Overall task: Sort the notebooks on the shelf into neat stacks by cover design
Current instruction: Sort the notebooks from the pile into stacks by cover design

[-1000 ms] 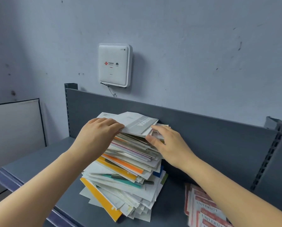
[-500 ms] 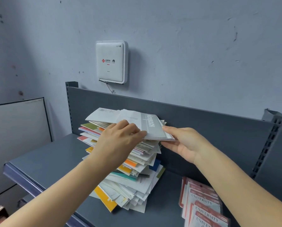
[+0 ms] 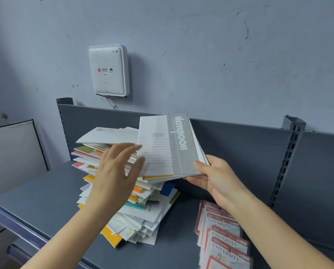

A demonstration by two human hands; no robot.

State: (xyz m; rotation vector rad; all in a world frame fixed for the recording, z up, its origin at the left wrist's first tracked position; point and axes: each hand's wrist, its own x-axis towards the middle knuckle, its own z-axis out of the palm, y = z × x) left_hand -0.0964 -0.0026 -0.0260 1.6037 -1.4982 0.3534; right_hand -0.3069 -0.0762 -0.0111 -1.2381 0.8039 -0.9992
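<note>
Pinching the grey notebook (image 3: 170, 148) by its near right corner: right hand (image 3: 218, 181), thumb on top, fingers curled underneath, clamped firm. Looks like more than one thin copy in that grip, judging by the layered edges; cannot count them. Held above the upper right of the mixed pile (image 3: 139, 210), far end tipped up toward the back panel (image 3: 240, 144), long axis running away from the body, title strip along the right side. Near edge just over the pile's top covers; touching or clear, cannot tell.

Left hand (image 3: 115, 171) open, fingers straight and spread, holding nothing, hovering over the pile just left of the notebook. Fingertips (image 3: 135, 147) right at its left edge; contact or a sliver of gap, cannot tell.

Nearer by far: the right, the one with the hold. Probably a carry-off next. Red-bordered University stack (image 3: 224, 239) down to the right, under the right forearm, apart from the grey cover and a different design, so likely not the home. Bare shelf (image 3: 45, 191) left of the pile, on the open hand's side.
</note>
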